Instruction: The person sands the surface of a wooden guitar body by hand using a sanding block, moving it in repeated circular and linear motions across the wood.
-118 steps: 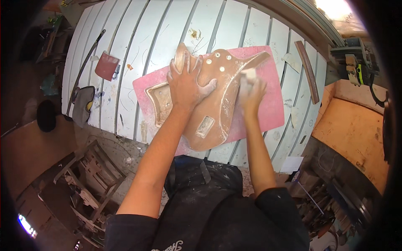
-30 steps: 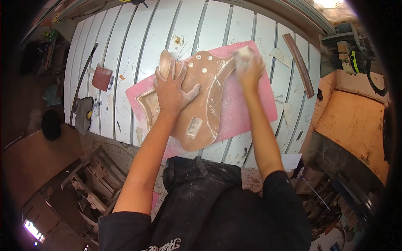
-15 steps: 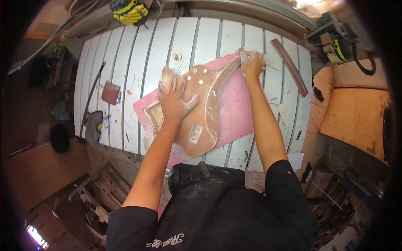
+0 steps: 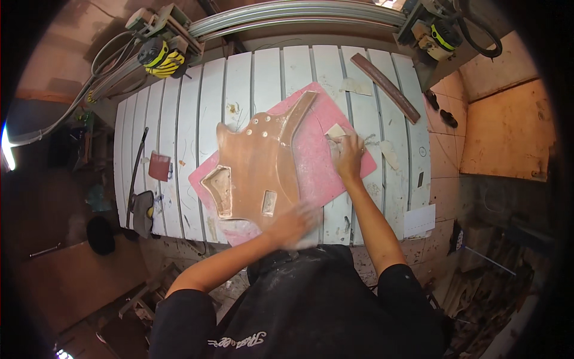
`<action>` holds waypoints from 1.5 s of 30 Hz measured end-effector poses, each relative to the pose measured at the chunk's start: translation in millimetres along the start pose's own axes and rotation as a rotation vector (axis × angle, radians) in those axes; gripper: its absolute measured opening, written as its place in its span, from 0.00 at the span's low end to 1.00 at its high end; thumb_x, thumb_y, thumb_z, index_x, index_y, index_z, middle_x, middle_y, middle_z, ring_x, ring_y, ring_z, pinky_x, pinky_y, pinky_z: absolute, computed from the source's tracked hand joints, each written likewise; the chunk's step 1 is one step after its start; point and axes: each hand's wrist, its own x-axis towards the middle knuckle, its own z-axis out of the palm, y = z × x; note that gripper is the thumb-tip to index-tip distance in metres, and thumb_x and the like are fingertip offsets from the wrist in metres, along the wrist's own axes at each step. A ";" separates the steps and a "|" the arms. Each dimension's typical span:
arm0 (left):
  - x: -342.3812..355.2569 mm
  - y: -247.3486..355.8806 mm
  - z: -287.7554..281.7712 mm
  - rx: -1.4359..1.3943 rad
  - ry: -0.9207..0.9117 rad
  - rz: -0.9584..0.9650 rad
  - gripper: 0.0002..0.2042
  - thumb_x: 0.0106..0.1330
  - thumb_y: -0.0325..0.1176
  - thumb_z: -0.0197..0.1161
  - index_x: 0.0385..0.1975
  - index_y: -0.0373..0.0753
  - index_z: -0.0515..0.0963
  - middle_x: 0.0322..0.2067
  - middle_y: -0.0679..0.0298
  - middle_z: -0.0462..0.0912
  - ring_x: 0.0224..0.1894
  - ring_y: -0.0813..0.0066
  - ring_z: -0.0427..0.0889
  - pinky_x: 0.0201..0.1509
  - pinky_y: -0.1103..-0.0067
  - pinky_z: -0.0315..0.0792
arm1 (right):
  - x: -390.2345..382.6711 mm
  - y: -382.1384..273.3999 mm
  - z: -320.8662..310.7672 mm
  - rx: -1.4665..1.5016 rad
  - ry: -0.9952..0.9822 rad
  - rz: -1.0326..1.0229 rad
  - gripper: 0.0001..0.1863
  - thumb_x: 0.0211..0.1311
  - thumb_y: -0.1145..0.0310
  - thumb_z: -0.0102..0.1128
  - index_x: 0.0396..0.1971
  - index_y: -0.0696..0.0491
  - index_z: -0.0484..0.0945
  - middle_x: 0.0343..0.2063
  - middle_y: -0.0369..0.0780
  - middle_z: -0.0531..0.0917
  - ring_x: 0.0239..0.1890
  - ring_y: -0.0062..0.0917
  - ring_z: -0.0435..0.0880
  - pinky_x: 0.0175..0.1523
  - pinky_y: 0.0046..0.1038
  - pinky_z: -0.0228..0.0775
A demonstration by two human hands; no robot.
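A brown wooden guitar body (image 4: 254, 161) lies on a pink mat (image 4: 320, 173). White dust marks its curved right edge, and small round holes, a rectangular cutout and an angular hollow open in its face. Over the near end of the body, my left hand (image 4: 293, 227) is smeared by motion, so its fingers do not show clearly. My right hand (image 4: 348, 154) is to the right of the body, above the mat, its fingers closed round a pale piece of sandpaper (image 4: 336, 131).
The white slatted table (image 4: 206, 107) bears a long brown bar (image 4: 385, 88) at far right, a reddish-brown sandpaper square (image 4: 159, 166), a thin black rod (image 4: 138, 167) and pale scraps (image 4: 357, 86). A metal rail (image 4: 299, 11) with yellow-black machine parts (image 4: 160, 58) spans the far side.
My left hand has slid off the middle of the guitar body to its near end. My right hand has drawn back from the far tip to the mat's right side, still with the sandpaper.
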 end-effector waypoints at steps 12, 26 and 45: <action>121.5 -182.0 -115.4 0.341 -0.063 0.025 0.30 0.81 0.51 0.43 0.79 0.47 0.61 0.82 0.61 0.55 0.83 0.57 0.52 0.85 0.55 0.48 | 4.8 -15.3 -3.9 -0.155 0.021 -0.009 0.16 0.64 0.58 0.71 0.43 0.52 0.79 0.60 0.41 0.81 0.60 0.45 0.76 0.65 0.54 0.64; 137.3 -153.4 -78.9 0.472 0.237 -0.175 0.32 0.79 0.52 0.51 0.74 0.35 0.67 0.79 0.52 0.60 0.83 0.53 0.51 0.84 0.49 0.44 | 8.0 -21.1 -7.4 -0.161 0.053 -0.005 0.14 0.68 0.56 0.69 0.41 0.50 0.80 0.59 0.40 0.82 0.60 0.42 0.77 0.63 0.51 0.66; -80.4 3.7 17.4 0.015 0.365 -0.155 0.11 0.68 0.39 0.67 0.42 0.40 0.86 0.53 0.57 0.84 0.64 0.59 0.78 0.77 0.56 0.65 | 4.1 -2.5 -14.0 0.096 0.046 0.116 0.14 0.67 0.57 0.71 0.39 0.52 0.83 0.44 0.42 0.83 0.51 0.39 0.81 0.58 0.43 0.73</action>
